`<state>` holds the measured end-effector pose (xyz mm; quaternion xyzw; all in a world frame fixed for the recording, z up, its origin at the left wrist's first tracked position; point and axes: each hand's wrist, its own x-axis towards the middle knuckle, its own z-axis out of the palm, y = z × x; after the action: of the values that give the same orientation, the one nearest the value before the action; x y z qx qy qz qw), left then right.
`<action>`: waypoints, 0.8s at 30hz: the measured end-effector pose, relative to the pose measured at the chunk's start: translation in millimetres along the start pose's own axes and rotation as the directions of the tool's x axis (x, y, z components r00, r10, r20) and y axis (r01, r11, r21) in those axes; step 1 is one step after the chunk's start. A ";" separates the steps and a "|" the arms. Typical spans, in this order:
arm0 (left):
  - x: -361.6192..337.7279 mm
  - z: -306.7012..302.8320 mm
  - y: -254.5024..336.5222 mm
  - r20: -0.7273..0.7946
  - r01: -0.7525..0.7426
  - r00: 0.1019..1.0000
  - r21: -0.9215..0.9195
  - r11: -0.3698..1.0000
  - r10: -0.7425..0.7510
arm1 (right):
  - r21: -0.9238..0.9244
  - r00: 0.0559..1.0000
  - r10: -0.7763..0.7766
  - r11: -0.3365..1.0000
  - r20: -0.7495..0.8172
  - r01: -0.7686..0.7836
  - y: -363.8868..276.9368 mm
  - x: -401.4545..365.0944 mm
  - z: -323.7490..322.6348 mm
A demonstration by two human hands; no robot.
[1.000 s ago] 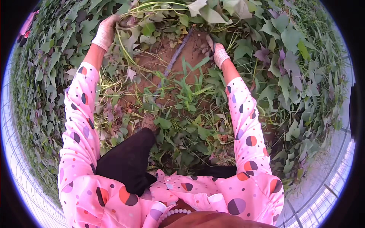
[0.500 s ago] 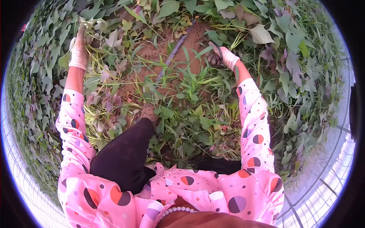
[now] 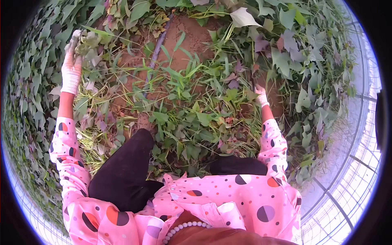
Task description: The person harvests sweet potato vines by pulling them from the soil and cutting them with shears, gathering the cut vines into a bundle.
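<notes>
My left hand [image 3: 72, 65], in a whitish glove or wrap, reaches out at the upper left, its fingers closed on a bunch of vine leaves [image 3: 88, 44]. On the right, my right hand [image 3: 260, 93] is low among the vines beside a patch of brown soil, its fingers partly hidden by leaves. It grips a thin dark tool [image 3: 254, 77], whose far end is lost in the foliage. Between the hands are green grass blades [image 3: 179, 75] and a dull purple hose or strip [image 3: 157, 53] lying on bare soil [image 3: 190, 34].
Dense leafy vines [image 3: 36, 90] surround the soil on both sides. My dark-trousered knee [image 3: 122, 167] is bent at the lower left, the other leg [image 3: 239, 165] at the lower right. A pale sheet [image 3: 347, 139] and a grid-like structure [image 3: 332, 208] border the right.
My right hand has moved down and nearer to me with the dark tool. My left hand is slightly lower and further left, with leaves in it. The whole view has shifted.
</notes>
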<state>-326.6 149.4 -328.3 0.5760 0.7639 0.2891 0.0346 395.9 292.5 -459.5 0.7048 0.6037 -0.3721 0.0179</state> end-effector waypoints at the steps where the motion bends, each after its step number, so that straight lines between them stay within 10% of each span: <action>1: 0.9 3.7 11.3 0.077 -0.024 0.996 -0.329 0.944 0.052 | 0.185 0.994 -0.079 0.979 -0.070 0.091 2.2 -9.4 9.7; 2: 0.3 12.7 33.6 0.269 0.300 0.946 -0.520 0.800 -0.180 | 0.356 0.978 -0.144 0.915 -0.152 0.190 1.1 -14.6 19.0; 5: 9.3 41.0 118.9 0.528 0.431 0.846 -0.587 0.685 -0.080 | 0.585 0.932 -0.256 0.726 -0.256 0.360 -37.4 -12.9 20.2; 7: 17.0 75.8 156.4 0.608 0.398 0.793 -0.481 0.781 -0.029 | 0.295 0.899 -0.352 0.858 -0.260 0.421 -91.2 -24.5 -6.1; 8: 16.5 111.8 161.9 0.646 0.567 0.756 -0.564 0.601 -0.107 | -0.367 0.772 -0.599 0.782 -0.213 0.505 -6.7 73.3 31.8; 9: 20.8 152.6 159.7 0.665 0.636 0.725 -0.546 0.545 -0.180 | -0.405 0.623 -0.736 0.671 -0.264 0.621 -69.4 43.9 7.5; 11: 34.5 200.1 180.2 0.829 0.859 0.461 -0.328 0.393 -0.317 | 0.318 0.786 -0.577 0.719 -0.222 0.618 -122.2 25.1 7.5; 14: 45.3 251.6 208.5 0.849 0.915 0.374 -0.272 0.299 -0.373 | -0.212 0.734 -0.666 0.742 -0.132 0.635 -107.4 67.9 19.6; 18: 35.8 319.3 236.9 0.742 0.827 0.477 -0.198 0.526 -0.472 | 0.128 0.624 -0.742 0.613 -0.248 0.780 -166.2 38.3 14.1; 21: 24.6 365.7 247.7 0.738 0.813 0.498 -0.213 0.542 -0.455 | -0.096 0.572 -0.817 0.577 -0.072 0.811 -242.5 -15.7 -9.8; 23: 12.6 399.9 252.4 0.753 0.812 0.499 -0.234 0.535 -0.429 | -0.053 0.322 -0.945 0.325 -0.059 0.944 -275.8 -17.3 -10.2; 24: 7.2 417.8 254.1 0.765 0.815 0.497 -0.251 0.522 -0.409 | -0.128 0.413 -0.907 0.401 0.085 0.907 -297.1 -22.1 -14.7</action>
<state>50.8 366.7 -550.9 0.2604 0.7349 0.2675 0.5662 146.6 361.3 -310.8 0.2612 0.9158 -0.2755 -0.1315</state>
